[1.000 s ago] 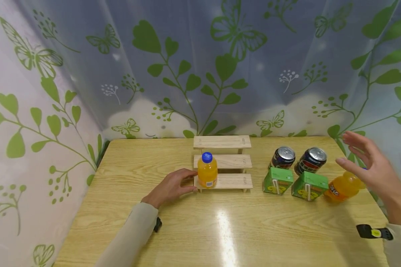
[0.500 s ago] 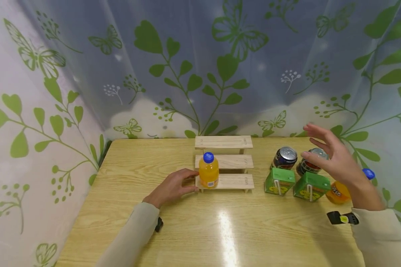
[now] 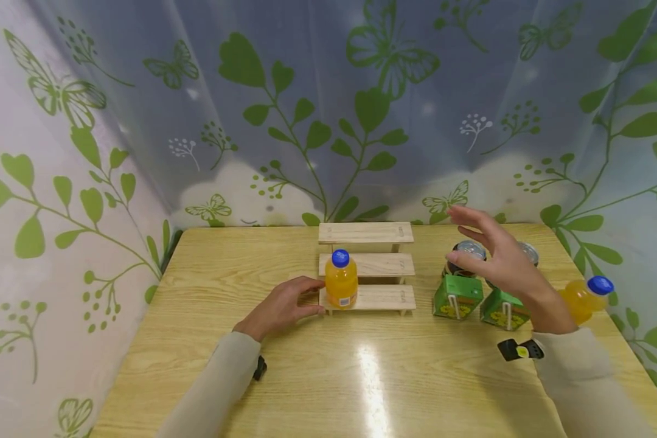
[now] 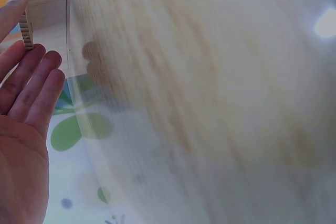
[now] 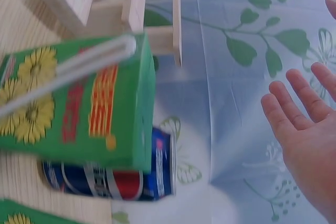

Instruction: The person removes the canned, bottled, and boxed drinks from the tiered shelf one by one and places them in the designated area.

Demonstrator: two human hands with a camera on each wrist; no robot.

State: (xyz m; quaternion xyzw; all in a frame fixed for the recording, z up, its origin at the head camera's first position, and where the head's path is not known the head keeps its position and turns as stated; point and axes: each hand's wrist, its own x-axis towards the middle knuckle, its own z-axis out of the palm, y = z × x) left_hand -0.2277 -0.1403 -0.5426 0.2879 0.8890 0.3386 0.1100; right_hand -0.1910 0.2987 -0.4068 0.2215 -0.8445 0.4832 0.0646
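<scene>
A small three-step wooden display stand (image 3: 383, 296) is on the table, with an orange-juice bottle (image 3: 342, 285) with a blue cap upright at the left of its lowest step. My left hand (image 3: 276, 308) holds that step's left end, thumb at the front corner and fingers at the back. My right hand (image 3: 500, 261) hovers over the drinks at the right, fingers spread, holding nothing. Below it are two green juice cartons (image 3: 457, 297) with straws and two dark soda cans (image 3: 471, 249), partly hidden by the hand. In the right wrist view a blue Pepsi can (image 5: 126, 182) lies beyond a carton (image 5: 79, 103).
A second orange bottle (image 3: 583, 298) with a blue cap leans at the table's right side, partly behind my right forearm. The wooden table (image 3: 224, 255) meets a leaf-and-butterfly patterned curtain (image 3: 285, 152) at the back and both sides.
My right hand has moved left from above the second orange bottle to above the cans and cartons. The left hand and the bottle on the stand have stayed in place.
</scene>
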